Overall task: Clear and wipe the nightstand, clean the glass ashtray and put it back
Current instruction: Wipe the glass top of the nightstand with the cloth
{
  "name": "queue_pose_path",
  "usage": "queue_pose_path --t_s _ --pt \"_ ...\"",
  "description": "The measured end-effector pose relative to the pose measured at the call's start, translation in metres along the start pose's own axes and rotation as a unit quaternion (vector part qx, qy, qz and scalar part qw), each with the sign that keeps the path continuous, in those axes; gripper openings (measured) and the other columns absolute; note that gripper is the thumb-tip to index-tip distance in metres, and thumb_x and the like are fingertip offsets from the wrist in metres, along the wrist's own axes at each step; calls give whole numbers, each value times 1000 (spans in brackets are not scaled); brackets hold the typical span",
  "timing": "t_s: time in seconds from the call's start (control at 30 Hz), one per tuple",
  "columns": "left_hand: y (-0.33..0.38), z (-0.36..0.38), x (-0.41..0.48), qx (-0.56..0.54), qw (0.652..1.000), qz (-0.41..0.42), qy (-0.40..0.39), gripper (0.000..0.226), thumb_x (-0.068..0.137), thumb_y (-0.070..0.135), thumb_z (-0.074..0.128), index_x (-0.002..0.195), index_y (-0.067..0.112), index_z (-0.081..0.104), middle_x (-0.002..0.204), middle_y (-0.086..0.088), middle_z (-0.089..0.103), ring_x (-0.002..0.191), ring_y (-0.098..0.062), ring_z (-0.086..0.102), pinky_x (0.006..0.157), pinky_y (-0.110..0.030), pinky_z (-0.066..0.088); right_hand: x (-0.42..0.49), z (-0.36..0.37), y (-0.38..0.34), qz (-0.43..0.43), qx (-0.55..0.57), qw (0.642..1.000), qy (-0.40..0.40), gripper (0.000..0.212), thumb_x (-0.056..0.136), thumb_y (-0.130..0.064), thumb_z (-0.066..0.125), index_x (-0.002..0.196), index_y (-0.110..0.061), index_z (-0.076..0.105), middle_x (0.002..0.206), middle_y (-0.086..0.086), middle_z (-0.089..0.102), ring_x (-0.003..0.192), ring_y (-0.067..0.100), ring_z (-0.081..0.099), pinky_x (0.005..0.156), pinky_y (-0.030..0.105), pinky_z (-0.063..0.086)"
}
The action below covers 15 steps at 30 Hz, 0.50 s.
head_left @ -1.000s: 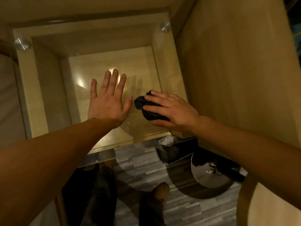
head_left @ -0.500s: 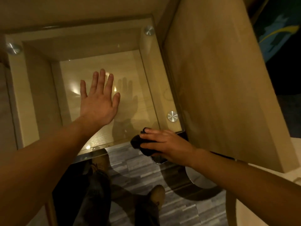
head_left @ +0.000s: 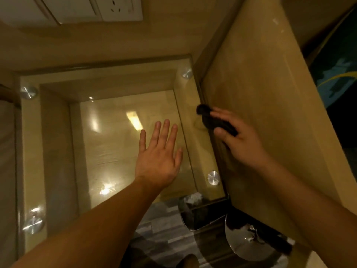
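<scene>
The person's left hand (head_left: pixel 157 157) and right hand (head_left: pixel 239 136) are bare, with short, plain fingernails. The left forearm (head_left: pixel 96 219) and right forearm (head_left: pixel 309 200) are bare skin from wrist to frame edge, lit in warm, dim light. At the bottom edge shows the rounded toe of a brownish shoe (head_left: pixel 190 261).

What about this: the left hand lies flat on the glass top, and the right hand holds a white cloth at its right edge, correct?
Not quite: the head view shows the cloth is black, not white. The left hand does lie flat on the glass top, and the right hand holds the cloth at its right edge.
</scene>
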<state>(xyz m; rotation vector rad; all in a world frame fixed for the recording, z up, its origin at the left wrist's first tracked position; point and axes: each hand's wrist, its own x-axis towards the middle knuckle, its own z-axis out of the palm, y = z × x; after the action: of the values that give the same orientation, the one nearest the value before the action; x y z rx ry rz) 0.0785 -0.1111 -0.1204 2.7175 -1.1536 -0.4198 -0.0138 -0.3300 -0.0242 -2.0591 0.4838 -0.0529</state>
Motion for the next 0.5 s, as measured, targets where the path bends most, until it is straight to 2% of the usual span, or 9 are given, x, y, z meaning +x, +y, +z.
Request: queue_pose_path --t_s 0.17,0.27,0.4,0.5 --pt "1 2 0 -11 1000 -1 -3 68 109 57 11 169 26 1 178 -2 -6 164 -22 -10 129 -58 -7 124 12 10 -46 -51 997 37 42 99 -12 63 141 -13 58 153 7 47 140 11 40 117 16 28" --pt "0 2 0 -4 1000 4 -6 68 110 55 18 169 24 5 178 -3 -2 164 -24 -7 129 -59 -3 181 18 13 -75 -95 992 31 43 100 -20 63 143 -17 57 155 8 46 143 14 37 121 29 27" --pt "1 0 1 3 1000 3 -12 68 110 54 22 169 22 12 178 -5 3 164 -28 0 128 -61 3 219 25 19 -103 -174 979 -28 45 102 -22 60 146 -17 53 159 7 41 149 21 32 123 31 20" --pt "1 -3 1 6 1000 2 -20 69 109 54 21 169 21 14 177 -5 6 164 -29 2 127 -61 3 219 33 23 -116 -207 971 -25 43 104 -24 55 145 -11 53 156 12 44 148 28 34 124 39 23"
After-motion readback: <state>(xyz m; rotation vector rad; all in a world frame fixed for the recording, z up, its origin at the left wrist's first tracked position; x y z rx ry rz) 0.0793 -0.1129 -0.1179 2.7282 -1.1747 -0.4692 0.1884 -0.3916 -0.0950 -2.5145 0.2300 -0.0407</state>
